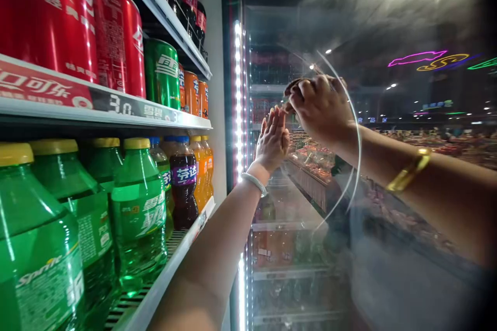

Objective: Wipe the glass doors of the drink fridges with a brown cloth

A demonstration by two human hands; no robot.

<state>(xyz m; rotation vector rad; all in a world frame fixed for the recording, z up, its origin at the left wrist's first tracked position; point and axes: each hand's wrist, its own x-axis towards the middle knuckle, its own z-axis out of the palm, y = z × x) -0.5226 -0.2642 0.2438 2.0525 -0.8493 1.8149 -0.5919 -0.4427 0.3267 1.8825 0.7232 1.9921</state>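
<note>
My left hand (273, 139), with a pale bangle on the wrist, lies with its fingers stretched out against the glass door (310, 258). Just above and to the right, my right hand (320, 106) is closed, its fingers bent round a brown cloth (297, 84) of which only an edge shows; a gold bracelet circles that forearm. The fingertips of my left hand come close to the cloth; I cannot tell whether they touch. White curved lines cross the glass around my right hand.
On the left, fridge shelves hold red cans (118, 36), a green can (162, 72), orange cans and green Sprite bottles (137, 212). Dark and orange soda bottles (183, 181) stand farther in. A bright light strip (238, 114) runs down beside the door. Market displays show through the glass.
</note>
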